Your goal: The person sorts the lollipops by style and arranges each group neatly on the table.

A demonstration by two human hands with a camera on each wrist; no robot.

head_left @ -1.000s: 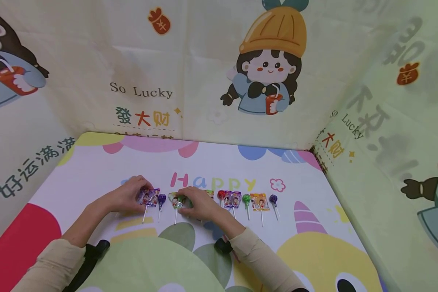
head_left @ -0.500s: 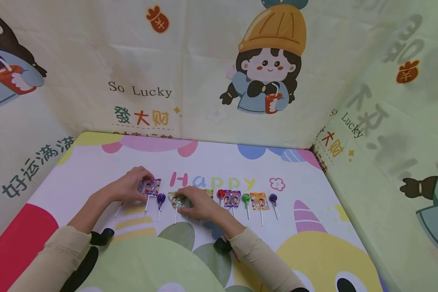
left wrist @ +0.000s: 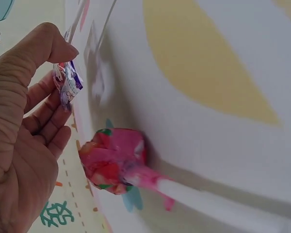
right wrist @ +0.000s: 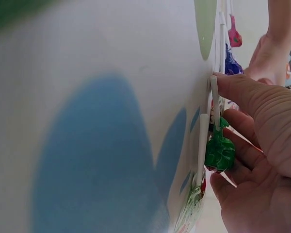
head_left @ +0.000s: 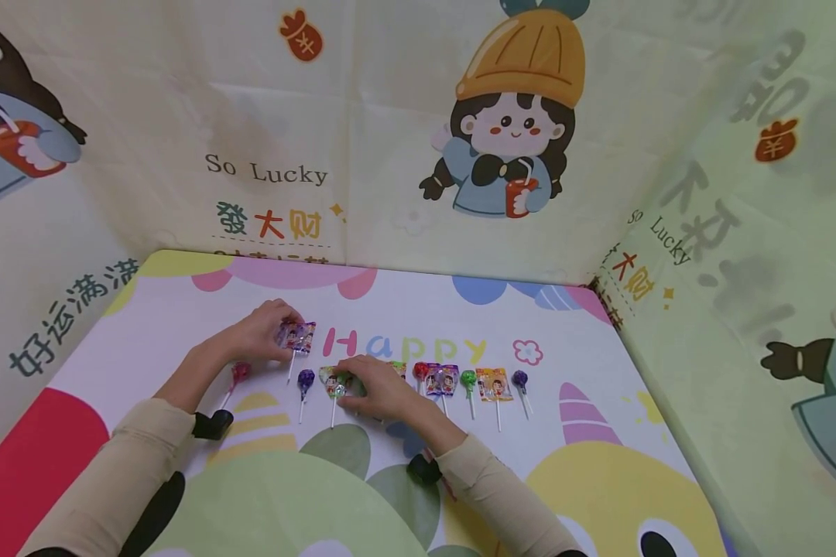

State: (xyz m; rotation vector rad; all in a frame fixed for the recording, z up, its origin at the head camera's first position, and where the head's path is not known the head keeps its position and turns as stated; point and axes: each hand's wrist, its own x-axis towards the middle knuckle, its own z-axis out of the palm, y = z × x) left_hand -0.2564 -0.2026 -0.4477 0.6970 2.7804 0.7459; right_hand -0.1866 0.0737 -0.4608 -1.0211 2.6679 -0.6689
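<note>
My left hand (head_left: pixel 263 333) pinches a flat purple-wrapped lollipop (head_left: pixel 298 336) by its wrapper, its shadow falling on the surface behind it in the left wrist view. Below that hand lies a pink ball lollipop (left wrist: pixel 115 160). My right hand (head_left: pixel 379 387) rests low over the row, its fingers curled about a green ball lollipop (right wrist: pixel 219 151) and the thumb by its white stick. Just left of it shows a flat green-wrapped lollipop (head_left: pixel 330 382), and further left a dark purple ball lollipop (head_left: pixel 306 379). Part of the row is hidden under the right hand.
Rightward the row goes on with a red ball lollipop (head_left: pixel 420 371), a flat purple one (head_left: pixel 443 379), a green ball (head_left: pixel 468 379), a flat orange one (head_left: pixel 495 384) and a purple ball (head_left: pixel 520 379). The printed table (head_left: pixel 404 309) meets curtains (head_left: pixel 383 139) behind and beside it.
My left hand has carried the flat purple lollipop away from the row, toward the back and slightly right, uncovering the pink lollipop. The right hand has stayed in place.
</note>
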